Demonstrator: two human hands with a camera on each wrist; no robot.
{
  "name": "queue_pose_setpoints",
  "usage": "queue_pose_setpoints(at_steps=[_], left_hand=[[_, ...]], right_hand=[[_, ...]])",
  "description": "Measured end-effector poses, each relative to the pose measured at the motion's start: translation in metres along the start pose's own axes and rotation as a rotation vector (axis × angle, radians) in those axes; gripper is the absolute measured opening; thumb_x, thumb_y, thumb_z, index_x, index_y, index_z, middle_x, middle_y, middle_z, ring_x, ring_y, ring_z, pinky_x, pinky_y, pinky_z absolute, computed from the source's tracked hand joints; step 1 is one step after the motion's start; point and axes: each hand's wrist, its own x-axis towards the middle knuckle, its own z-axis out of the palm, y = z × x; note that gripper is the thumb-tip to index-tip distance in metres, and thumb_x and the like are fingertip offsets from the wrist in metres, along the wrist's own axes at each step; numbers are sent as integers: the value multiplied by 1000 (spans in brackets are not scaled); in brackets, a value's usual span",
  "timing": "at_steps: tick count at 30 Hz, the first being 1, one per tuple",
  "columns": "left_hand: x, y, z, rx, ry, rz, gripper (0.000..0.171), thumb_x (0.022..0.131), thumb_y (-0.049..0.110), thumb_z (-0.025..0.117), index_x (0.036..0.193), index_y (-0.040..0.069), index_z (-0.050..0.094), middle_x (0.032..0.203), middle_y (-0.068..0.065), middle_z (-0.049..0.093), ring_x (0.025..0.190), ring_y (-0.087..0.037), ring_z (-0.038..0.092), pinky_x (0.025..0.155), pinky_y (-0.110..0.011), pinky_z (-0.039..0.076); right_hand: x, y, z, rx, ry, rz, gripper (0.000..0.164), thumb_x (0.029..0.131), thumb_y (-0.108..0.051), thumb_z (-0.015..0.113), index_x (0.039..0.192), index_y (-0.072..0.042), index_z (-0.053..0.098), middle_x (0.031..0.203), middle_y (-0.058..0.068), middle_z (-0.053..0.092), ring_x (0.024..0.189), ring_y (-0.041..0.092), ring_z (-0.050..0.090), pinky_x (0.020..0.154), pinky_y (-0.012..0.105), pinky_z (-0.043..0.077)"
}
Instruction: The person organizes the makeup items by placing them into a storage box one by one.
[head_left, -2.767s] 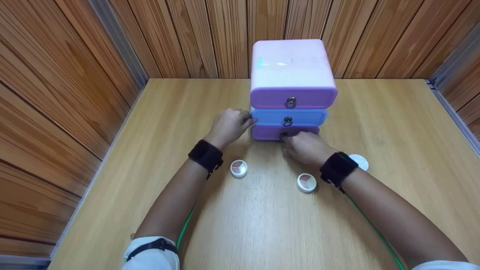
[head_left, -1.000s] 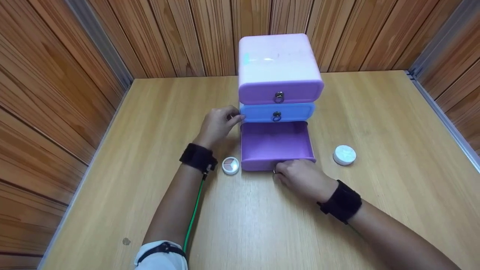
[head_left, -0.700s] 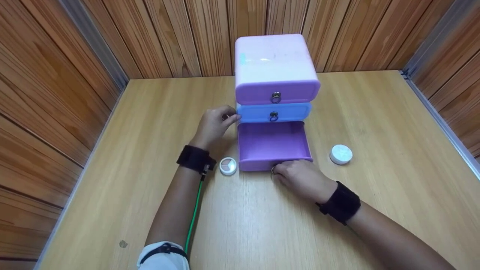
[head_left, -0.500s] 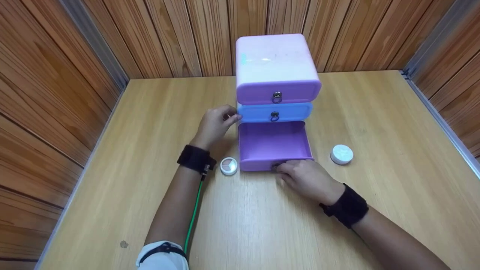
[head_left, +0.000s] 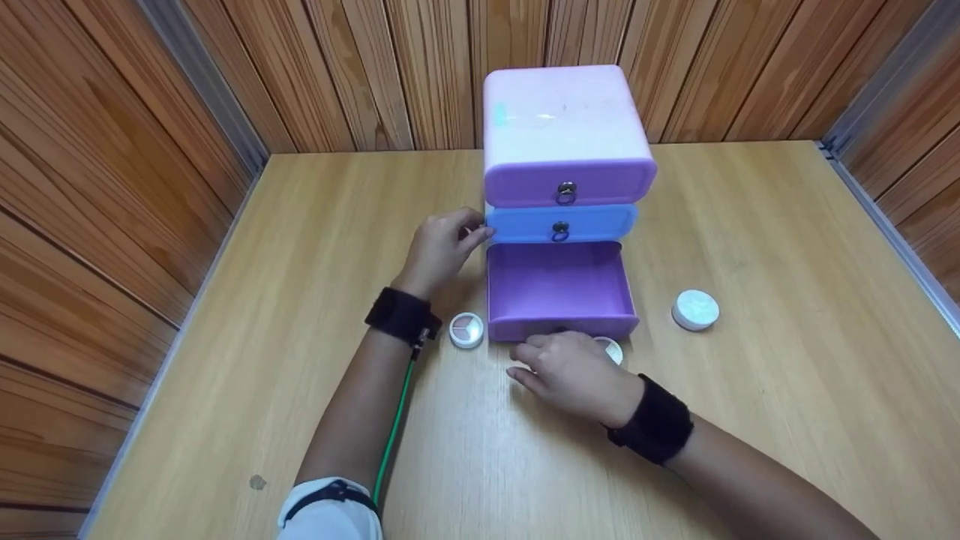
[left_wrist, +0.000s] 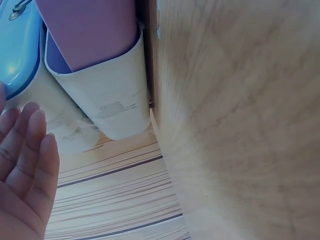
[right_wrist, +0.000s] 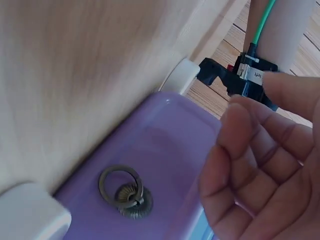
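Observation:
A small three-drawer organizer (head_left: 566, 112) with a pale pink top stands at the back of the table. Its purple bottom drawer (head_left: 559, 289) is pulled out and holds nothing. My left hand (head_left: 439, 251) rests at the organizer's left side, thumb at the edge of the blue middle drawer (head_left: 525, 223), fingers fairly straight in the left wrist view. My right hand (head_left: 574, 375) is just before the bottom drawer's front, fingers loosely bent and holding nothing. In the right wrist view, the drawer's metal ring handle (right_wrist: 120, 187) hangs apart from the fingers.
A round white compact (head_left: 466, 331) with a three-part top sits left of the drawer. Another compact (head_left: 613, 351) is partly hidden behind my right hand. Farther right is a white round container (head_left: 696, 310). Wooden panels (head_left: 420, 75) rise behind the table.
My right hand pulled the bottom drawer out by its ring, then let go and shifted slightly left and nearer me. My left hand stays at the organizer's side.

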Motion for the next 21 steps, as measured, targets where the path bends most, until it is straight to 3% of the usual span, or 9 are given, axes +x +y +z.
queue_pose_setpoints(at_steps=[3,7,12,14,21], left_hand=[[0,-1,0,-9,2,3,24,93,32,67,101,11,72,88,4,68,76,-8,61,68,-23,51],[0,-1,-1,-11,-2,3,24,93,32,67,101,10,72,88,4,68,76,-7,61,68,-22,51],[-1,-1,-3,-17,-5,6,24,93,32,67,102,10,72,89,4,70,75,-7,61,67,-22,51],[-1,-2,-3,-15,-6,14,24,93,32,66,101,9,72,89,4,70,75,-7,61,67,-23,50],[0,-2,0,-29,-11,9,25,93,33,66,101,10,72,88,5,69,75,-8,60,67,-23,50]], right_hand=[[-13,7,-6,-54,12,58,17,89,-25,72,83,-10,67,70,-2,61,58,15,59,49,33,48],[-40,26,-18,-128,15,224,22,84,-26,77,80,-8,65,65,0,58,53,18,55,42,34,43],[-63,40,-20,-202,-35,404,37,83,-38,76,72,-6,61,56,1,50,48,25,53,39,40,40],[-66,41,-17,-219,-49,427,44,81,-44,77,69,-6,58,52,0,43,44,24,50,37,41,38],[-63,43,-14,-222,-80,413,47,75,-47,80,73,-4,60,55,0,47,46,23,50,38,40,38]])
